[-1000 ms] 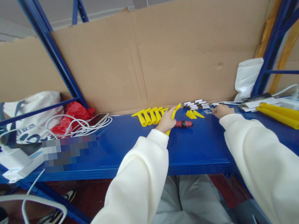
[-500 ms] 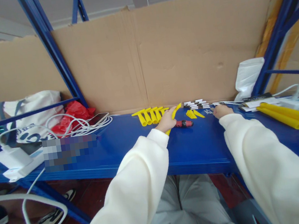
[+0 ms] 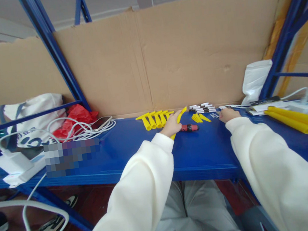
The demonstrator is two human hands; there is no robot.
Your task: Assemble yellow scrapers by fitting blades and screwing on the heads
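Note:
My left hand (image 3: 170, 126) is closed around a long, thin yellow plastic piece (image 3: 182, 114), which sticks out above and below the fist. Just right of that hand lies a short red-and-black cylindrical tool (image 3: 190, 127), its left end hidden. My right hand (image 3: 227, 114) rests low at the back of the tabletop, fingers curled; what they pinch, if anything, is hidden. Beside its fingertips is a scatter of tiny whitish parts (image 3: 214, 115). Left of these are several flat yellow blades (image 3: 199, 117) and a stack of white-and-black sticks (image 3: 202, 108).
Several yellow T-shaped pieces (image 3: 156, 119) stand in a row on the blue table (image 3: 203, 148). Yellow tubes (image 3: 295, 119) lie at the right. White cables (image 3: 88, 131), a red bag (image 3: 76, 120) and a power strip (image 3: 26, 172) occupy the left. A cardboard wall (image 3: 185, 50) closes the back.

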